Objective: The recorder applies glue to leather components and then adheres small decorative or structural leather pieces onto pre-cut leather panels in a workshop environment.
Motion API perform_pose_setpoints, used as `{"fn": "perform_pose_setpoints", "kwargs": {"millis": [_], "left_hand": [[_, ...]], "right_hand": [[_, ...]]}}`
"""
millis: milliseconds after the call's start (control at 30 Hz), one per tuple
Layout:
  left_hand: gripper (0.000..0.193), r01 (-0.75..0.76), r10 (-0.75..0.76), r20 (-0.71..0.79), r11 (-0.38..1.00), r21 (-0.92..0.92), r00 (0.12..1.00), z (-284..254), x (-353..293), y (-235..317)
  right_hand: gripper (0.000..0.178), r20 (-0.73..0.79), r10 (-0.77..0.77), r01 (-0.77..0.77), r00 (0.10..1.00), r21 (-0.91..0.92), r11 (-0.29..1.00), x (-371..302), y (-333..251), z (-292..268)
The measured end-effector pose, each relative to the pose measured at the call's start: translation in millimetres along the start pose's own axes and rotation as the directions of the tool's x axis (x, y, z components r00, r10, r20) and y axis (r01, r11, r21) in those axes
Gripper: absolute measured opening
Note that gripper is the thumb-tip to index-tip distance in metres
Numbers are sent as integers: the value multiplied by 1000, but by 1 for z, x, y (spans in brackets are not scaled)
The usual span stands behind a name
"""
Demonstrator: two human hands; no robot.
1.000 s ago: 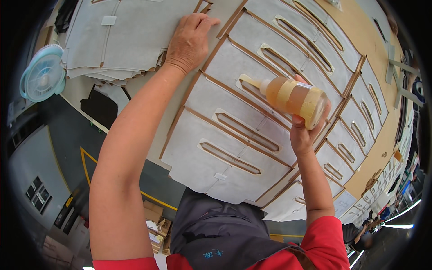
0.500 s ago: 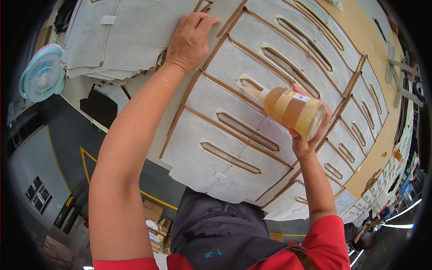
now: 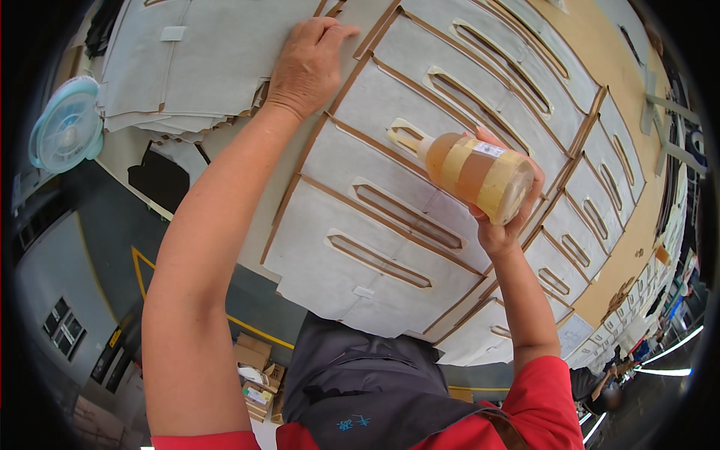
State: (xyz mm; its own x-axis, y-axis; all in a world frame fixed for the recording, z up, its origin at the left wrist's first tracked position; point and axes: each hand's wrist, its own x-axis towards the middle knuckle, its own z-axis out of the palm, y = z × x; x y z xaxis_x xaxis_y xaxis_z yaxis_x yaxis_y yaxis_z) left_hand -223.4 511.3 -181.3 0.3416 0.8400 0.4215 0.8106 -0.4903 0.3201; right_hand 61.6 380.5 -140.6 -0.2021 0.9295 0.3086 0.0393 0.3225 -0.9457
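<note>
My right hand [image 3: 501, 225] is wrapped round a squeeze bottle [image 3: 474, 169] of amber liquid, banded with yellowish tape. The bottle is tilted, its pale nozzle [image 3: 409, 140] pointing left over the end of a long slot in a white panel. Whether the tip touches the panel I cannot tell. Overlapping white panels [image 3: 300, 240] with brown edges and long pale-rimmed slots spread in front of me. My left hand [image 3: 307, 67] rests between them and a stack of white sheets [image 3: 202, 64], its thumb stretched to the right and nothing visible in it; some fingertips are hidden.
A light blue fan [image 3: 67, 131] stands at the left beside the sheet stack. A black piece [image 3: 159, 176] lies below the stack. Cardboard boxes [image 3: 255, 360] sit on the floor near my legs. Metal brackets [image 3: 664, 112] lie at the far right, and another person [image 3: 596, 386] is beyond.
The bottle in my right hand has shifted slightly left and up along the slot. My left hand has shifted a little left. The view has also drifted slightly.
</note>
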Motion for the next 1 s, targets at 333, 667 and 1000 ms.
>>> {"fn": "perform_pose_setpoints", "kwargs": {"millis": [333,667,1000], "left_hand": [[23,-42,42,-12,999,-30,999,-2,4,7],[32,-151,151,-6,982,-112,988,-35,-14,19],[27,178,-175,37,978,-112,984,-88,-140,16]], "right_hand": [[66,-329,86,-81,940,28,996,-4,-16,-7],[64,-329,375,274,867,942,192,14,-90,-108],[72,-255,172,-120,951,208,971,-39,-62,30]]}}
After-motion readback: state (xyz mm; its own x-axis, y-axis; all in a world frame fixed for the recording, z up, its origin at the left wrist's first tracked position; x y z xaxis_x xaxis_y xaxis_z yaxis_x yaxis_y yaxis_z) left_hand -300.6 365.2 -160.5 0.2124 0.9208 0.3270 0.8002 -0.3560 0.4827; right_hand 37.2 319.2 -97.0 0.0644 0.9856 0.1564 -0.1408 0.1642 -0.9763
